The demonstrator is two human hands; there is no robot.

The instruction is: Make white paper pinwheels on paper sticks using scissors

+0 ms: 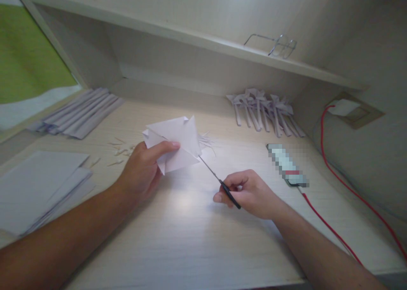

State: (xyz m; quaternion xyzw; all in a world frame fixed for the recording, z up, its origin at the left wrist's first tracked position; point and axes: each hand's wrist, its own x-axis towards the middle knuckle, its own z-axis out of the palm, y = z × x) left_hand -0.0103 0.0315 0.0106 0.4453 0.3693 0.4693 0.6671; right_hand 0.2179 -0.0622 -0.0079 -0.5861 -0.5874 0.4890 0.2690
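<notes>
pale wood desk [197,239] fills frame, shelf [190,37] across top with glasses [280,45] upper right. paper stacks [34,188] lower left. folded strips [79,114] upper left, finished folded pieces [263,112] upper right. left hand [146,171] at centre, clenched around folded white paper [176,143], thumb on top. right hand [248,192] right of centre grasping scissors [219,182], blade tips touching paper's lower right edge. small paper scraps [119,150] left of centre.

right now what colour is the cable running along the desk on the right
Red: the cable shows best in the head view, running past the right hand.
</notes>
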